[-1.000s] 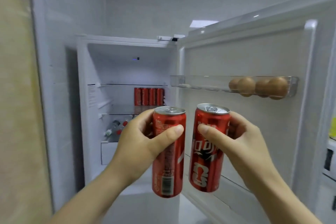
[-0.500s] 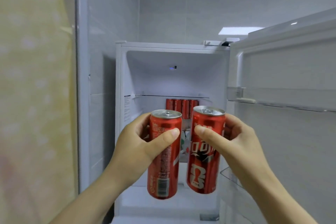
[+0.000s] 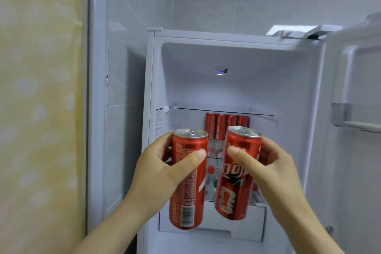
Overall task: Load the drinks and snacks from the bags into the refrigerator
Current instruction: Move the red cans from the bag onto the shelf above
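Observation:
I hold two tall red cola cans upright in front of the open refrigerator (image 3: pixel 237 88). My left hand (image 3: pixel 162 169) grips the left can (image 3: pixel 188 196), its barcode side facing me. My right hand (image 3: pixel 268 171) grips the right can (image 3: pixel 237 187), which leans slightly to the right. Behind them, on a glass shelf (image 3: pixel 259 114) level, a row of several red cans (image 3: pixel 226 125) stands at the back. Below that shelf, clear bottles with coloured caps (image 3: pixel 212 173) show between my cans.
The refrigerator door (image 3: pixel 358 130) stands open at the right with a clear door bin (image 3: pixel 350 123). A white drawer (image 3: pixel 216 225) sits below the bottles. A white panel (image 3: pixel 97 109) and a yellow patterned curtain (image 3: pixel 39 109) lie at the left.
The view has swung right and closer, so the refrigerator interior is now centred and the door with the eggs has left the frame. Both hands still hold their cans, now nearer the shelves.

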Motion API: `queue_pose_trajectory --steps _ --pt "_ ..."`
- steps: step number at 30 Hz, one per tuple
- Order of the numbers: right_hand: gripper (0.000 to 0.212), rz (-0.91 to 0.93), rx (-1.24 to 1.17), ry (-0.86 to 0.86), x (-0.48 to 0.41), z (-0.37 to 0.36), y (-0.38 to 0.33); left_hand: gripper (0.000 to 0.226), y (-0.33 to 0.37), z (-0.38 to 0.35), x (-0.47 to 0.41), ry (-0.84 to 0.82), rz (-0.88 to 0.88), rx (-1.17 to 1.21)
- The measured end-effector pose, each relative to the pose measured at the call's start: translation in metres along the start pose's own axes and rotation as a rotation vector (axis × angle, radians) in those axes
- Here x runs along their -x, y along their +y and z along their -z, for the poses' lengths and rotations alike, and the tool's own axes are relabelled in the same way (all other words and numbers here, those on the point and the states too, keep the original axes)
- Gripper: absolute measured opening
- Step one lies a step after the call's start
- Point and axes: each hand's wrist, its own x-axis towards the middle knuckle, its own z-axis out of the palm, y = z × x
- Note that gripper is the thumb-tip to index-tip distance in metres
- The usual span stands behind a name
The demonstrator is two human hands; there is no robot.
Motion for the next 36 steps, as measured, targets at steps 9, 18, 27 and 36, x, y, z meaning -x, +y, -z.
queue_pose_trajectory --steps 9,18,27,36 --pt "0.044 0.021 -0.080 0.031 -0.086 -0.004 0.075 0.037 -0.048 -0.029 -0.078 0.099 0.035 -0.091" --pt "0.027 0.035 -0.120 0.018 -0.149 -0.010 0.141 0.049 -0.096 -0.060 -0.127 0.228 0.080 -0.175" --pt "0.032 0.018 -0.054 0.040 -0.176 -0.012 0.172 0.029 -0.127 -0.078 -0.161 0.301 0.104 -0.190" --pt "0.039 -0.008 0.053 0.060 -0.189 -0.004 0.185 0.034 -0.149 -0.082 -0.177 0.279 0.125 -0.178"
